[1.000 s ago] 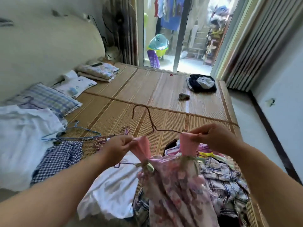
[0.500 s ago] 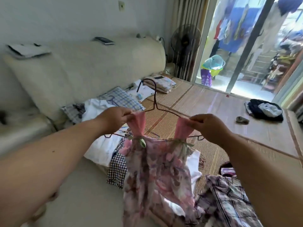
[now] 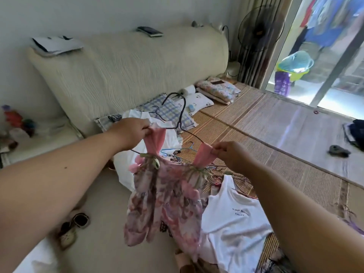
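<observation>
Arms outstretched; left hand (image 3: 131,133) and right hand (image 3: 231,155) both pinch

Brightness: strong daylight, the room evenly lit, colours slightly washed out
Source: the glass door (image 3: 332,62) at the upper right; the yard beyond it is overexposed and hazy
Glare: a pale sheen whitens the woven mat (image 3: 295,123) along its far edge beside the door
Shadows: soft and faint, with no hard outlines; the floor at the lower left is duller
Distortion: wide-angle bend, so the headboard (image 3: 128,66) bows and the lower corners look stretched
Sharpness: soft overall with compression smear; the print on the floral dress (image 3: 167,203) runs together, and the lettering on the white vest (image 3: 234,223) is unreadable
</observation>
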The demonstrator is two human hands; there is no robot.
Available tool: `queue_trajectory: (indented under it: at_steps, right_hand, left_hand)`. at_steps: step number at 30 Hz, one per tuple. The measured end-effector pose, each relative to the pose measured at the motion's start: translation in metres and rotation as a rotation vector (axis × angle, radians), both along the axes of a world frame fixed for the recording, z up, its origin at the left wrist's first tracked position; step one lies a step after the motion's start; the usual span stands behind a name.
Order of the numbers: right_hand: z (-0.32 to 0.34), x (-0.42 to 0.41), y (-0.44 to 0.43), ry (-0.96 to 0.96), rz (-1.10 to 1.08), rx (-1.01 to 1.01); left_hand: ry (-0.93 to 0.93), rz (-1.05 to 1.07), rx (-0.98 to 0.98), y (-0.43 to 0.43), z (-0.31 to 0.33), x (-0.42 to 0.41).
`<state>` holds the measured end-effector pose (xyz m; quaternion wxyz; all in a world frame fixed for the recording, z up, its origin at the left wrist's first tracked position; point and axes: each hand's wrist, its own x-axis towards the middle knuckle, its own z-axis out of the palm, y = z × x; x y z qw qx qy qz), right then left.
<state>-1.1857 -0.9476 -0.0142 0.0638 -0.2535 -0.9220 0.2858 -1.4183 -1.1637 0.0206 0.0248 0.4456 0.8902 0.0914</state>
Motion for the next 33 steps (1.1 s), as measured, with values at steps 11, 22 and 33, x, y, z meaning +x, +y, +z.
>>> queue_trajectory:
  at_steps: [11,22,33]
  right_hand:
    - [-0.128,-0.126,0.141,-0.274,-0.050,-0.116]
    - [-0.289,-0.224,0.249,-0.402,-0.174,-0.197]
    - [-0.373,-0.250,0.271,-0.427,-0.187,-0.267]
  left_hand:
    - [-0.217,0.103,-0.229,0.153,-0.135,-0.113]
    - [-0.274,0.169,-0.443,0.295,-0.290,-0.207]
    - [-0.480,0.285,-0.294,0.325,-0.369,-0.221]
